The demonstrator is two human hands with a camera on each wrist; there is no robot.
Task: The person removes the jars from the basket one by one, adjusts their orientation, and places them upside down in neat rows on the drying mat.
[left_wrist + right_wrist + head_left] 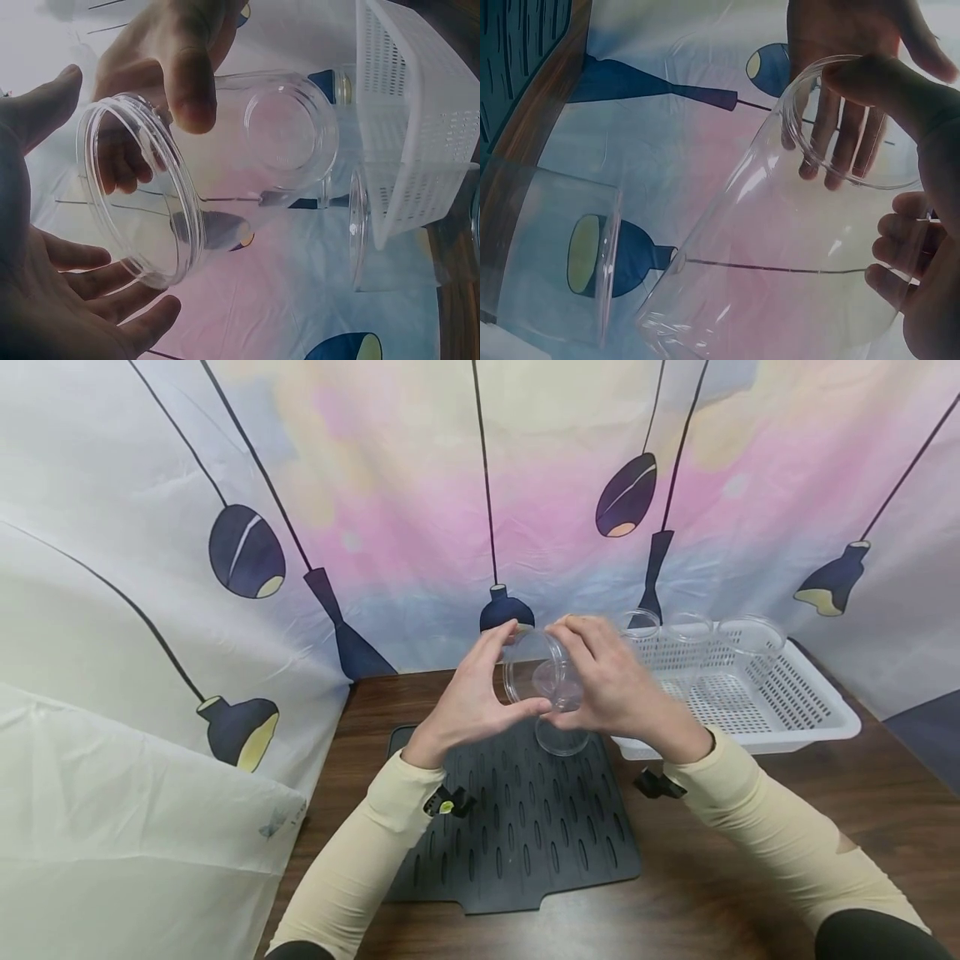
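Observation:
A clear, wide-mouthed jar (528,670) is held tilted in the air above a dark ribbed mat, its open mouth facing my left palm. My right hand (611,681) grips it near the rim (191,225), the thumb on one side and the fingers on the other. Around the mouth, my left hand (468,697) is spread, its fairly straight fingers (139,300) right at the rim and its thumb apart from it. Below the hands, a second clear jar (562,742) stands on the far part of the mat (517,827), partly hidden by the right hand.
To the right is a white perforated basket (817,739), with several clear jars (750,639) overlapping it in the head view. The brown wooden table (720,868) reaches back to a hanging cloth (420,485) printed with lamps. More cloth borders the left side.

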